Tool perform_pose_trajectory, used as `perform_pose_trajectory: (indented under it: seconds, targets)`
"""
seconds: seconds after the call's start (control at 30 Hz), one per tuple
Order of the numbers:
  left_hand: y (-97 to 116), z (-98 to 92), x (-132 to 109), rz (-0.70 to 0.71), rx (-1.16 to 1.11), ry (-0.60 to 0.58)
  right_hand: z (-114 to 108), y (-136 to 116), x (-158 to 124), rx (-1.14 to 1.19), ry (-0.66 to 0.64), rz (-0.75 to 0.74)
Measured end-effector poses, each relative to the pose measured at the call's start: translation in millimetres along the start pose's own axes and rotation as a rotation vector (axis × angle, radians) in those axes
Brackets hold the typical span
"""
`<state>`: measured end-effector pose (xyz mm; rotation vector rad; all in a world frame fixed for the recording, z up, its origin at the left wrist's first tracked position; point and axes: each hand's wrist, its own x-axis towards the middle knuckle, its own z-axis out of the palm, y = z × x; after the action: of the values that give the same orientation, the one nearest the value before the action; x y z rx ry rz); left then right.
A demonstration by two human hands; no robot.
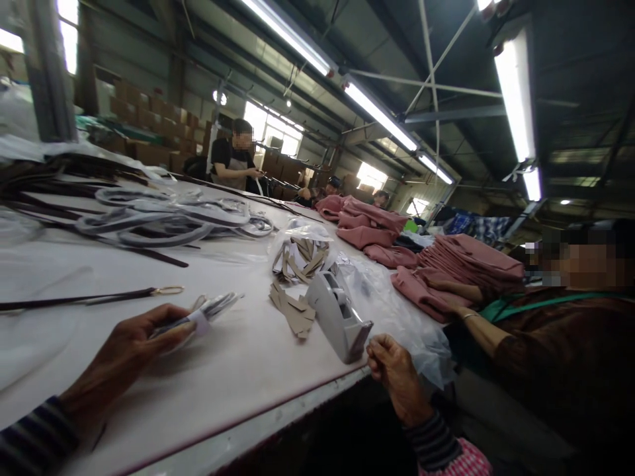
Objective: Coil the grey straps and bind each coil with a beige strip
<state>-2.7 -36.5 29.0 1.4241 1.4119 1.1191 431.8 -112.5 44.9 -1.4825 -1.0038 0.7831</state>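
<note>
My left hand [133, 344] is closed on a flat bundle in clear plastic [218, 307], with a pale band around it; what is wrapped inside I cannot make out. The bundle is held just above the white tabletop. Right at the cutting edge of a grey tape dispenser [337, 320] is my right hand [394, 373], its thumb and fingers pinched together. Whether a piece of tape is between them is too small to see. Beside the dispenser lie loose grey-brown card strips [292, 314], and more strips [300, 259] fill a clear plastic bag.
Coiled grey-white straps [163, 215] and dark belts lie at the back left; a dark strap with a gold buckle [169, 289] is nearer. Folded pink garments [466, 258] are stacked at right, where a co-worker's hands touch them. Plastic sheeting [397, 311] covers the table's right side.
</note>
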Motion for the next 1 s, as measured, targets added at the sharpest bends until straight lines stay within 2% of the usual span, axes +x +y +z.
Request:
perform_pose_trajectory:
  seconds: [0.13, 0.2, 0.27, 0.33, 0.53, 0.57, 0.63, 0.73, 1.0]
  targets:
    - [5, -7.8, 3, -0.034, -0.251, -0.050, -6, 16, -5, -0.123, 0.054, -0.028]
    - [9, -7.9, 4, -0.010, -0.313, -0.031, -3, 16, -14, -0.146, 0.022, -0.044]
    - [12, -5.1, 5, 0.014, -0.369, -0.014, 14, 10, -23, -0.103, -0.082, -0.077]
    - [14, -0.8, 3, 0.027, -0.408, -0.002, 51, -2, -33, 0.011, -0.220, -0.081]
    - [14, 8.5, -6, 0.091, -0.381, -0.039, 213, -44, -59, 0.382, -0.649, 0.013]
    - [13, 8.3, -6, 0.108, -0.374, -0.036, 233, -48, -59, 0.420, -0.687, 0.022]
    - [10, 6.6, -5, 0.129, -0.368, -0.030, 260, -50, -58, 0.457, -0.717, 0.033]
    - [7, 3.0, -3, 0.116, -0.363, -0.005, 272, -47, -53, 0.442, -0.717, 0.027]
    - [6, 1.3, -4, 0.079, -0.390, 0.008, 272, -36, -47, 0.380, -0.711, 0.022]
